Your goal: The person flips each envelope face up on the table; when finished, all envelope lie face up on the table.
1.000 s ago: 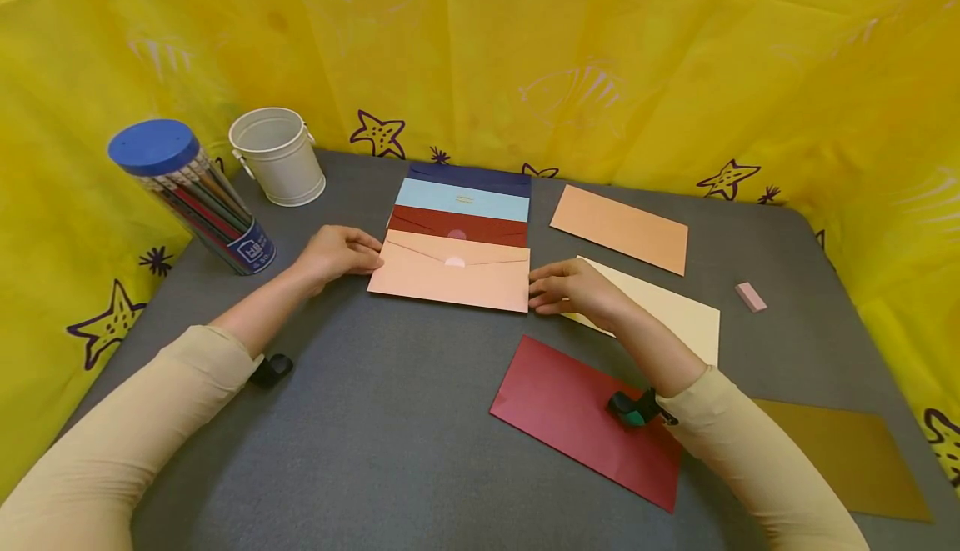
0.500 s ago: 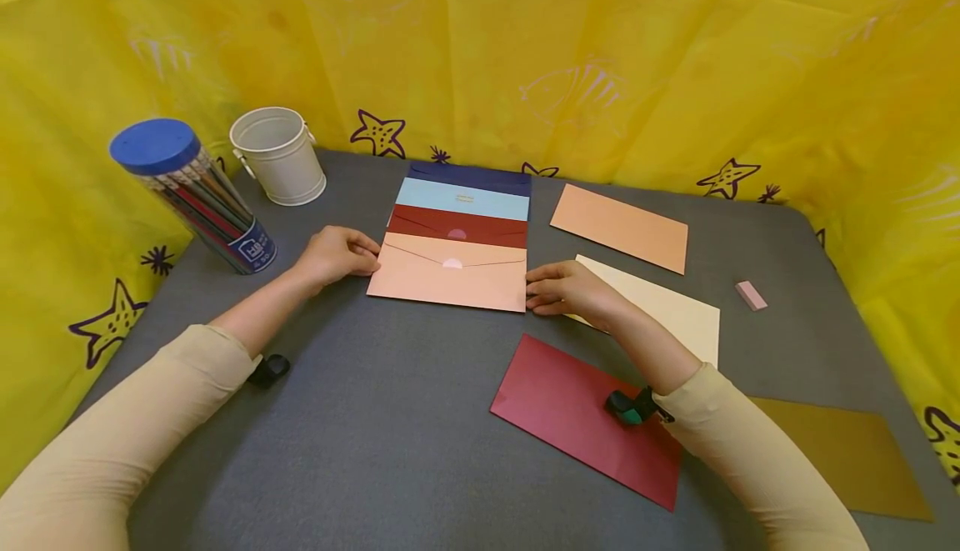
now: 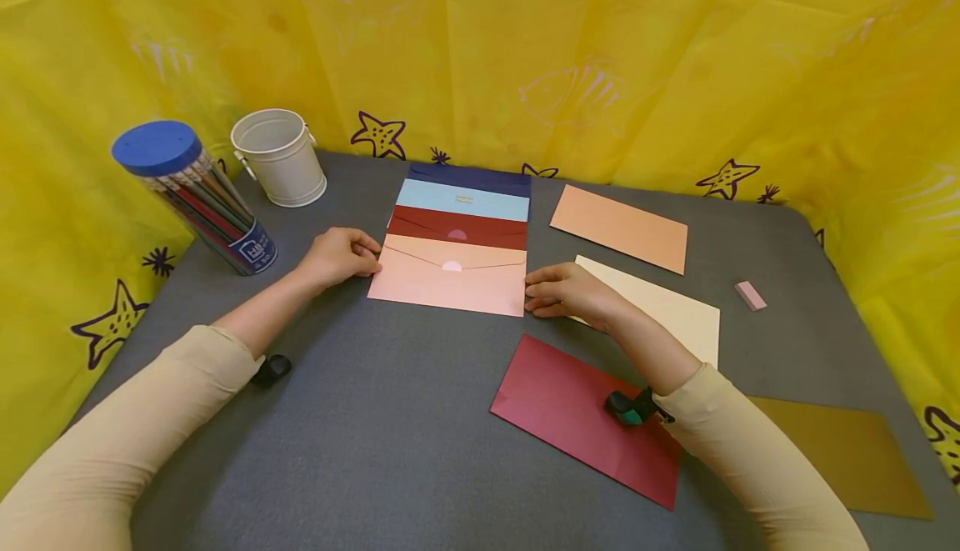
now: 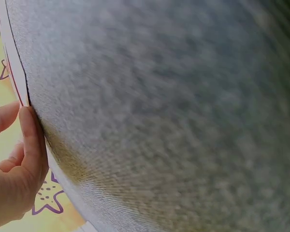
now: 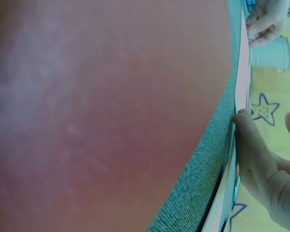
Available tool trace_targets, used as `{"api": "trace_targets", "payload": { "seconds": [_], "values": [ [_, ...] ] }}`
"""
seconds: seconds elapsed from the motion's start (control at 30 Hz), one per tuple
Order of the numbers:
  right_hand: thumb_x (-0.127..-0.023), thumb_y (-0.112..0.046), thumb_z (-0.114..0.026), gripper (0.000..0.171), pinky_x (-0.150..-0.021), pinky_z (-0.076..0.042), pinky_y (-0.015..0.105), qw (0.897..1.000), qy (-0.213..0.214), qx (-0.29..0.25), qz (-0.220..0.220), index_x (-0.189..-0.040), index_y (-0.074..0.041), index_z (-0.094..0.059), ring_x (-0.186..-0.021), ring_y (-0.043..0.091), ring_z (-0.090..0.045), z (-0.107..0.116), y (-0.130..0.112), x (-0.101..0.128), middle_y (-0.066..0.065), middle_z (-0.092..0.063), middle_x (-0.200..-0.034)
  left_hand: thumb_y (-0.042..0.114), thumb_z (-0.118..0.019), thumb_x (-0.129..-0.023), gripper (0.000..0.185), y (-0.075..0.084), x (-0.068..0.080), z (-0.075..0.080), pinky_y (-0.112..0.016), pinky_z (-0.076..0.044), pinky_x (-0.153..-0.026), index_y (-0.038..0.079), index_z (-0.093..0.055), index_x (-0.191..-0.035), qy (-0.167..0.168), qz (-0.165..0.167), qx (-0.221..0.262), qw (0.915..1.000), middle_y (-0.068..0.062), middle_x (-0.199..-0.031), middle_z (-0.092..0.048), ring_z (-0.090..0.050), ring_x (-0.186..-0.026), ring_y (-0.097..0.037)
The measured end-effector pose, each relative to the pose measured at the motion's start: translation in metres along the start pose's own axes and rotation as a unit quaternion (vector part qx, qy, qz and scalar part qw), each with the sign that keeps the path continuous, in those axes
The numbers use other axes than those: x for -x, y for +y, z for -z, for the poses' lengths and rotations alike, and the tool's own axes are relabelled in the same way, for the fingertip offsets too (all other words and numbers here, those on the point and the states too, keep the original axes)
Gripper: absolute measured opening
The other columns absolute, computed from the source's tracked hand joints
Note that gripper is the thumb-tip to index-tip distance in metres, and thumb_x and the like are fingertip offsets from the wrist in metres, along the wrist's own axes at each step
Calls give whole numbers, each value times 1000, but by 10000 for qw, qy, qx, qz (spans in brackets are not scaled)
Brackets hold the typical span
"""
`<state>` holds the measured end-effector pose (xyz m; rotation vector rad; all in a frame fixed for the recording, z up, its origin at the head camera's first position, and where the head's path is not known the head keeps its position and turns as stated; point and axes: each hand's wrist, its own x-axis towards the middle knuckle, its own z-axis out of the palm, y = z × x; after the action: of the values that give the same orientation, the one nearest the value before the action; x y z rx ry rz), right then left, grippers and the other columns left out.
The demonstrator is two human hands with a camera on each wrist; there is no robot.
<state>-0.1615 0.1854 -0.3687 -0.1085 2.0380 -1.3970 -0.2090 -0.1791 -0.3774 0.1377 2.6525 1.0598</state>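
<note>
A pale pink envelope (image 3: 450, 284) with a round seal lies flat at the front of an overlapping row. Behind it show a dark red envelope (image 3: 427, 224), a light blue envelope (image 3: 435, 197) and a navy envelope (image 3: 480, 176). My left hand (image 3: 337, 257) touches the pink envelope's left edge with its fingertips. At its right edge, the extended fingers of my right hand (image 3: 572, 293) rest against the side. The right wrist view shows a fingertip at the envelope's corner, with the thumb standing apart. Part of a cream envelope (image 3: 675, 318) is hidden under my right forearm.
An orange envelope (image 3: 622, 230), a crimson envelope (image 3: 577, 418) and a mustard envelope (image 3: 847, 459) lie spread on the right. Near them is a pink eraser (image 3: 751, 296). A pencil tub (image 3: 206, 201) and a white bucket (image 3: 279, 159) stand at the back left.
The pink envelope has shifted slightly left and toward me, and now lines up more squarely with the row. Both hands stay at its sides, the right one moving slightly left.
</note>
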Motion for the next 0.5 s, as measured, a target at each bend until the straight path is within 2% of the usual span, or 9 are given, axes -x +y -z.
{"api": "trace_targets", "payload": {
  "seconds": [0.13, 0.23, 0.33, 0.5],
  "values": [
    [-103, -13, -47, 47, -104, -52, 42, 9998, 92, 161, -5, -144, 10, -41, -120, 35, -61, 2, -3, 3, 30, -48, -144, 18, -74, -84, 38, 4, 0, -1, -27, -45, -76, -2, -65, -116, 134, 54, -290, 9995, -19, -105, -67, -60, -88, -21],
    [-102, -14, -48, 49, -104, -52, 43, 9997, 178, 168, 71, -144, 9, -40, -122, 37, -60, 7, -3, 4, 30, -47, -145, 18, -70, -87, 40, 11, -1, -3, -39, -47, -89, -1, -61, -121, 242, 98, -284, 9993, -22, -116, -63, -58, -103, -32],
    [-102, -15, -49, 49, -106, -50, 45, 9993, 295, 125, 171, -145, 9, -40, -126, 41, -58, 12, -2, 6, 29, -46, -146, 17, -68, -88, 41, 20, -3, -6, -47, -46, -100, -1, -59, -124, 330, 60, -158, 9993, -23, -125, -60, -56, -113, -35],
    [-102, -15, -50, 49, -107, -49, 48, 9978, 552, 56, 362, -144, 8, -42, -126, 43, -56, 21, 2, 9, 29, -46, -146, 17, -67, -89, 42, 38, -8, -13, -47, -48, -100, 1, -58, -127, 388, -20, 176, 9991, -20, -133, -59, -55, -118, -34]
  ]
}}
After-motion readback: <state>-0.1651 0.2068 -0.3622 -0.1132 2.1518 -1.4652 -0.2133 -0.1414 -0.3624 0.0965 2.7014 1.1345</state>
